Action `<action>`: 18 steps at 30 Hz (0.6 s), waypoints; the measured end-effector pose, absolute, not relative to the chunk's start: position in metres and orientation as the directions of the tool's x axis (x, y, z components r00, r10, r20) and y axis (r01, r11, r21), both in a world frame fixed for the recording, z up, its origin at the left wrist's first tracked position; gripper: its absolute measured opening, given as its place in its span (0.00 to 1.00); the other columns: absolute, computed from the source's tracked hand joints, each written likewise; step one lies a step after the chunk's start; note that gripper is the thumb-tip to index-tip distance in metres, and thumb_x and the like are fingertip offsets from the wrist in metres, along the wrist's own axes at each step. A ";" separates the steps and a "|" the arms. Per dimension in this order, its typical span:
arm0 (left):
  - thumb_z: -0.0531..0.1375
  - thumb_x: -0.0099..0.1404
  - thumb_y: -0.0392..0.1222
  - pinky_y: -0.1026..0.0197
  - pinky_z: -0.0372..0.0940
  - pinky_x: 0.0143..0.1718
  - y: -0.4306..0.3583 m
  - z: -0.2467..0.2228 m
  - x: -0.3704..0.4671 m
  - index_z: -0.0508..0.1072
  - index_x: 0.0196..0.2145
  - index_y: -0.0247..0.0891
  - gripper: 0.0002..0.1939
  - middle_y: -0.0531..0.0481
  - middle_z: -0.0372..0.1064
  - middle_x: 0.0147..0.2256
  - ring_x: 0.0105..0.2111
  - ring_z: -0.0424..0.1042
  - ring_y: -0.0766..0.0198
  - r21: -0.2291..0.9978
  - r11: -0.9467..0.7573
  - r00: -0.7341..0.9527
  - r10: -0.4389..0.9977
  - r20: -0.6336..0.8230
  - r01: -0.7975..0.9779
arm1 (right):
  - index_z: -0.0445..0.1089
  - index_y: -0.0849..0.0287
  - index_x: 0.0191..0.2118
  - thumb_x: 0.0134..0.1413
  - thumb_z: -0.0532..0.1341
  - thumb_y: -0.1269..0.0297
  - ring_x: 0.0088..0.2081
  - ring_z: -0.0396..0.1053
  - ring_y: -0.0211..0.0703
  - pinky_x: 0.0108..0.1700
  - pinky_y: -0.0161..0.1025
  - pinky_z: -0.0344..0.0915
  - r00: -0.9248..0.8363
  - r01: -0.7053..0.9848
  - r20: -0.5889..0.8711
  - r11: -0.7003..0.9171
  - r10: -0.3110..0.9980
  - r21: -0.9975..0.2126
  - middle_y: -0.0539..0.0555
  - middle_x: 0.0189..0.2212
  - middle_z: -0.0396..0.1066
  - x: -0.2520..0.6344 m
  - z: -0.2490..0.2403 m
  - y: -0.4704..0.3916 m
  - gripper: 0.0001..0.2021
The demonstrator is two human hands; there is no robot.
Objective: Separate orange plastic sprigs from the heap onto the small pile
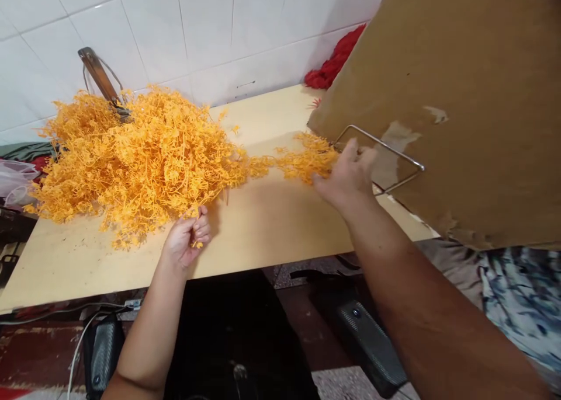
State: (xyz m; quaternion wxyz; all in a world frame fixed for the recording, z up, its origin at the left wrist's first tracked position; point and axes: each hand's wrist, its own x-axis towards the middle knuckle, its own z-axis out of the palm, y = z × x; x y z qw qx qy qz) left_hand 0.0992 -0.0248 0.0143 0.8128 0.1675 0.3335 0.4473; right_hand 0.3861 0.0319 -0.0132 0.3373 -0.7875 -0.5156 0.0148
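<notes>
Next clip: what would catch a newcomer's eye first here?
A big heap of orange plastic sprigs covers the left of the pale wooden table. The left hand pinches a sprig at the heap's near edge. The right hand rests on a smaller clump beside a large cardboard sheet filling the upper right.

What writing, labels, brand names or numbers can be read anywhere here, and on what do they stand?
None: no readable text shows anywhere.
The cardboard sheet bears only torn, scuffed patches, no print.
The white wall tiles and the wooden table are unmarked.
The orange plastic sprigs, the left hand and the right hand carry no lettering.
</notes>
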 end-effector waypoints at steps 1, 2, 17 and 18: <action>0.49 0.57 0.26 0.75 0.48 0.14 -0.026 0.013 0.095 0.63 0.29 0.32 0.07 0.59 0.45 0.16 0.13 0.49 0.78 0.598 0.534 0.368 0.845 -0.388 -0.598 | 0.47 0.72 0.59 0.41 0.63 0.63 0.57 0.46 0.64 0.55 0.53 0.49 0.467 0.821 0.353 -0.250 0.811 -0.513 0.76 0.56 0.45 0.383 -0.012 0.035 0.40; 0.50 0.56 0.26 0.75 0.48 0.14 -0.027 0.012 0.091 0.64 0.29 0.32 0.07 0.59 0.46 0.16 0.13 0.50 0.78 0.625 0.527 0.361 0.850 -0.384 -0.577 | 0.46 0.71 0.60 0.41 0.63 0.61 0.58 0.43 0.64 0.56 0.54 0.47 0.431 0.849 0.391 -0.218 0.813 -0.482 0.75 0.58 0.41 0.377 -0.010 0.037 0.41; 0.56 0.56 0.47 0.64 0.54 0.27 0.010 -0.015 0.039 0.58 0.23 0.38 0.12 0.56 0.53 0.20 0.22 0.56 0.69 0.751 0.008 -0.193 0.968 0.159 0.661 | 0.69 0.65 0.38 0.51 0.49 0.70 0.42 0.62 0.52 0.43 0.44 0.58 -0.026 0.966 0.489 0.148 0.872 -0.214 0.63 0.37 0.67 0.316 0.036 0.099 0.14; 0.56 0.56 0.48 0.62 0.56 0.29 0.018 -0.017 0.035 0.60 0.26 0.38 0.11 0.53 0.58 0.22 0.24 0.60 0.66 0.688 0.034 -0.197 0.967 0.161 0.725 | 0.68 0.65 0.37 0.51 0.49 0.70 0.42 0.61 0.52 0.43 0.45 0.58 -0.029 0.963 0.517 0.162 0.855 -0.214 0.63 0.37 0.67 0.316 0.045 0.104 0.13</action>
